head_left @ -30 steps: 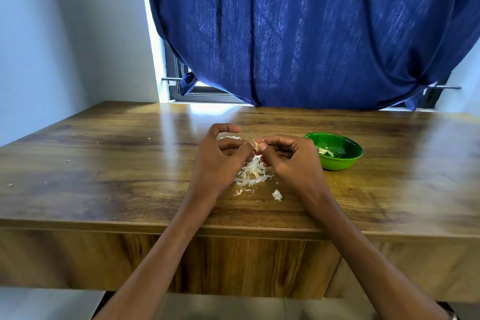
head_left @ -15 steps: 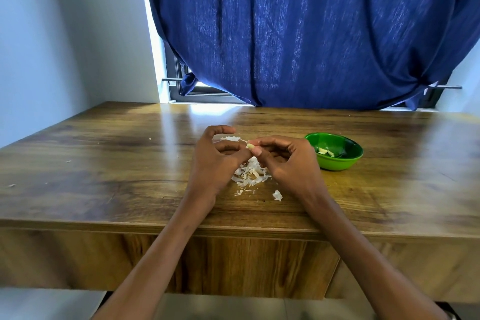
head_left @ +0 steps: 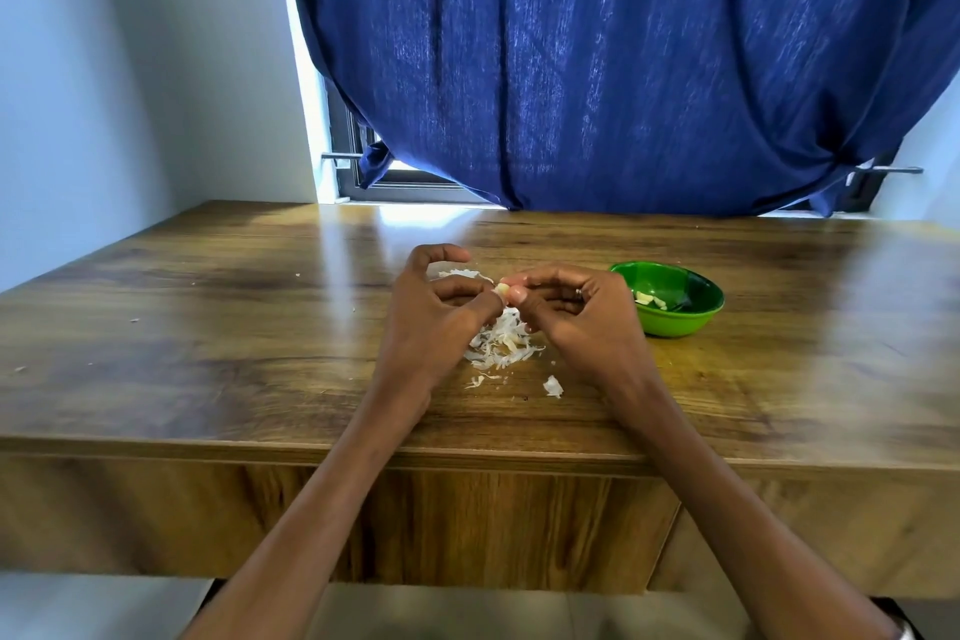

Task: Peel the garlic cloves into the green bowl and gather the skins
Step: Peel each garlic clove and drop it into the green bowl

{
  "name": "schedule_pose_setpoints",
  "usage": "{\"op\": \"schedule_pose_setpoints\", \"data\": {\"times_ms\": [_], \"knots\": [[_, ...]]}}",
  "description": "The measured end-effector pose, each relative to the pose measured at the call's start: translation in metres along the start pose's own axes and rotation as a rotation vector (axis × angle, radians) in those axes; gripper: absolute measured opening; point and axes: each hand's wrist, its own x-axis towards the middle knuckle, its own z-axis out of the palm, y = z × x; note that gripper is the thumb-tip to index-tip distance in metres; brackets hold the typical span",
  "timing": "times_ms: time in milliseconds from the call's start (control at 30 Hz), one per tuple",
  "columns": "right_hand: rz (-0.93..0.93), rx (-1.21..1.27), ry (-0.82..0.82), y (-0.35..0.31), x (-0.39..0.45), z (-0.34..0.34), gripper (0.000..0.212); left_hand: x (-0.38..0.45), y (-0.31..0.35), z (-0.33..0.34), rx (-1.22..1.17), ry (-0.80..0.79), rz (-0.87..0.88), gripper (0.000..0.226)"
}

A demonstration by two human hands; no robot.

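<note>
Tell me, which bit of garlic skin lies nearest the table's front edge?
The lone white skin flake, just right of the skin pile. It lies by itself, closer to the table edge than the pile.

Daylight under the curtain [head_left: 597,68] glares on the table [head_left: 208,327]; edges seem blurred.

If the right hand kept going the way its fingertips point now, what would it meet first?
The right hand points leftward, pinching a garlic clove. Pushing on, it would likely meet the left hand, whose fingertips touch the same clove. The skins lie below that line.
</note>
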Motion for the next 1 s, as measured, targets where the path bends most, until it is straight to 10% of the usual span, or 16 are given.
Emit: {"op": "schedule_pose_setpoints", "data": {"times_ms": [1000], "knots": [[0.08,0.088,-0.023,-0.0022,-0.0005,-0.0013,0.017,-0.0018,0.0012,-0.0006,0.083,0.1,0.169,0.039]]}}
